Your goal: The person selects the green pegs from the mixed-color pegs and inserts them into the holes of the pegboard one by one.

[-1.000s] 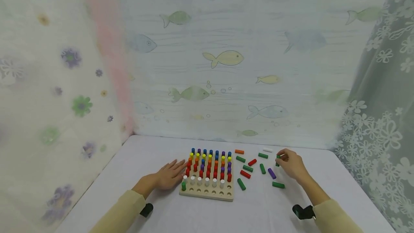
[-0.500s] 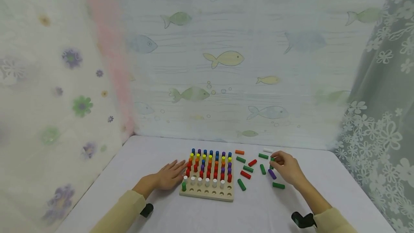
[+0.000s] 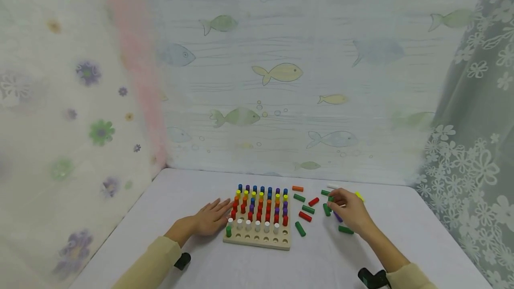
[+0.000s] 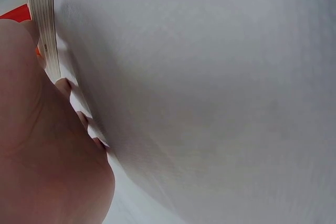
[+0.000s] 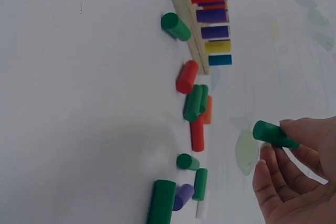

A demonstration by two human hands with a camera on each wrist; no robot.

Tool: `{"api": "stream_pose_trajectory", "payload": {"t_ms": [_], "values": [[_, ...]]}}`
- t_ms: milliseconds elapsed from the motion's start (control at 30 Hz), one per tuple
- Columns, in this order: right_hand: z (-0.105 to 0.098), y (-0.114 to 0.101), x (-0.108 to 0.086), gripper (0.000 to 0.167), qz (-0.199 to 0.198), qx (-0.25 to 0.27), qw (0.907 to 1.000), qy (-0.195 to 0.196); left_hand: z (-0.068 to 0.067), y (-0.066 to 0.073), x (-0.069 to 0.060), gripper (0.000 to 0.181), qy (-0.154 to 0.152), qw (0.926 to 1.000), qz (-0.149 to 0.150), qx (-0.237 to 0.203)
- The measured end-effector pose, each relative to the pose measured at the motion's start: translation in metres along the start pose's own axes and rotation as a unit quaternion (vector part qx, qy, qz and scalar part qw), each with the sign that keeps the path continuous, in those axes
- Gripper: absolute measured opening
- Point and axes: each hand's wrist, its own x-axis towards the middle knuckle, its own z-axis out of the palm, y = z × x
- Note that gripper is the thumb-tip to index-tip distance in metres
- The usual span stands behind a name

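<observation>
I am wearing plain, pale beige-yellow sleeves. My left sleeve (image 3: 148, 264) is stopping short of my bare left hand (image 3: 210, 217), and a small rounded black knob (image 3: 182, 261) is showing just beside that sleeve's end. Well to the right of my left sleeve, my right sleeve (image 3: 411, 276) is matching its colour, and a bent, two-lobed black attachment (image 3: 372, 278) is poking out there.

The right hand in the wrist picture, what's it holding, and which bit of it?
The right hand pinches a green peg toward its far end; in the right wrist view, the nearer round end sticks out free.
</observation>
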Motion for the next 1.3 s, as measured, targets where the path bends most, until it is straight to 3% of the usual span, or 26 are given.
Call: {"api": "stream_pose_trajectory", "payload": {"t_ms": [333,867,1300], "values": [[0.006,-0.011,-0.007,0.021,-0.033,0.032,0.9989,0.01,0.0,-0.002,0.001,0.06,-0.004,1.0,0.006,0.001],[0.016,-0.03,-0.012,0.018,-0.022,0.076,0.9963,-0.035,0.003,-0.005,0.003,0.063,-0.002,0.9999,0.013,-0.002],[0.031,-0.039,-0.009,0.021,-0.033,0.093,0.9939,-0.05,0.001,-0.002,0.003,0.062,-0.004,1.0,-0.004,0.003]]}}
